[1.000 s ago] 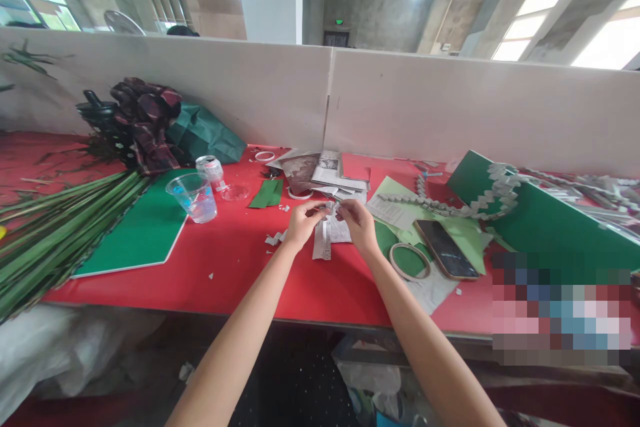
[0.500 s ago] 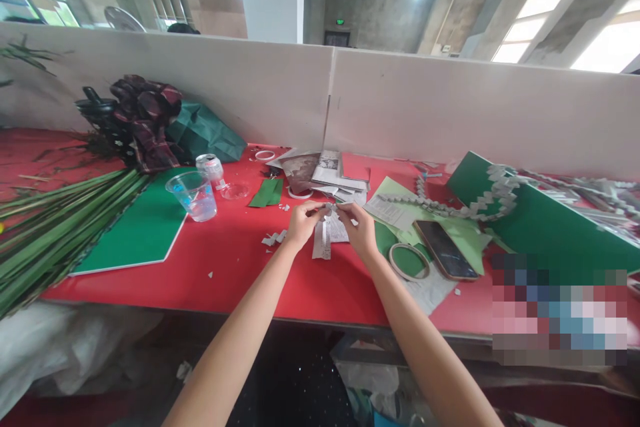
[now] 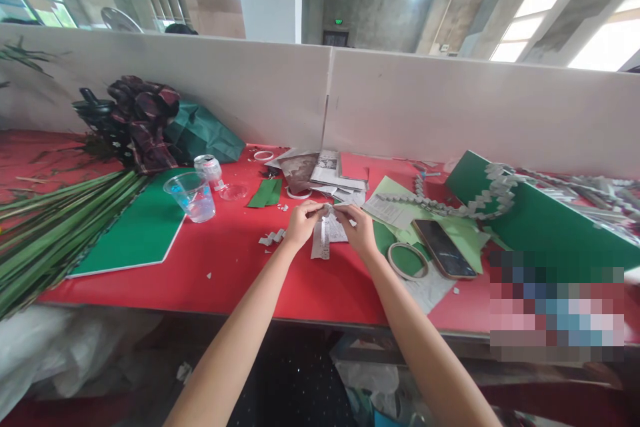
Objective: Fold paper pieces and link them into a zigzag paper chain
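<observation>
Both hands meet over the red table, pinching a small piece of folded printed paper (image 3: 328, 209) between their fingertips. My left hand (image 3: 303, 223) is closed on its left side, and my right hand (image 3: 359, 227) closes on its right side. Below the fingertips lies a printed paper strip (image 3: 321, 244). Left of my left hand is a short folded paper zigzag (image 3: 273, 237). A long folded paper chain (image 3: 430, 203) runs across light green sheets (image 3: 463, 233) to the right. A roll of tape (image 3: 409, 261) and a phone (image 3: 444, 249) lie beside my right forearm.
At the left stand a plastic cup (image 3: 194, 197) and a can (image 3: 209, 170), near a green board (image 3: 130, 233) and long green leaves (image 3: 65, 220). Another green board (image 3: 540, 217) stands tilted at right. A white partition (image 3: 225, 90) runs behind the red table (image 3: 240, 287).
The view has shifted very slightly. My hands remain together at the folded paper, with almost no visible movement.
</observation>
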The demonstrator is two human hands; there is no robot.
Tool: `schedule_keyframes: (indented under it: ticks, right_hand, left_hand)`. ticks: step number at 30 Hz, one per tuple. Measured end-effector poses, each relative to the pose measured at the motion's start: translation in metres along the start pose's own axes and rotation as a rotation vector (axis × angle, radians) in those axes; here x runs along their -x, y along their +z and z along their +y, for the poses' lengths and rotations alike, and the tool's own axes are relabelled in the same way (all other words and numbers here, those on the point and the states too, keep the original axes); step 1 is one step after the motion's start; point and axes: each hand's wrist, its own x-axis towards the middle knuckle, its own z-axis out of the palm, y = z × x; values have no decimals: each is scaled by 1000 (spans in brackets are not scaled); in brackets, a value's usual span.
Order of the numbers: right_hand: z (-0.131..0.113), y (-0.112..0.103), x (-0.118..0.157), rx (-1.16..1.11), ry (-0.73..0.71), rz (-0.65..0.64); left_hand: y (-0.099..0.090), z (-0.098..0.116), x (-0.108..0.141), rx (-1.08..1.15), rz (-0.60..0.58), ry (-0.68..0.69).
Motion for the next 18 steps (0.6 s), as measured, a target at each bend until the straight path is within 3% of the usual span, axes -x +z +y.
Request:
schedule_keyframes:
  ticks: [8,18]
  right_hand:
    - [2,3,2,23,65,49]
    - [0,2,2,-21,45,6]
  left_hand:
    - [4,6,4,-81,-37,62]
    - [4,10,5,-80,-61,9]
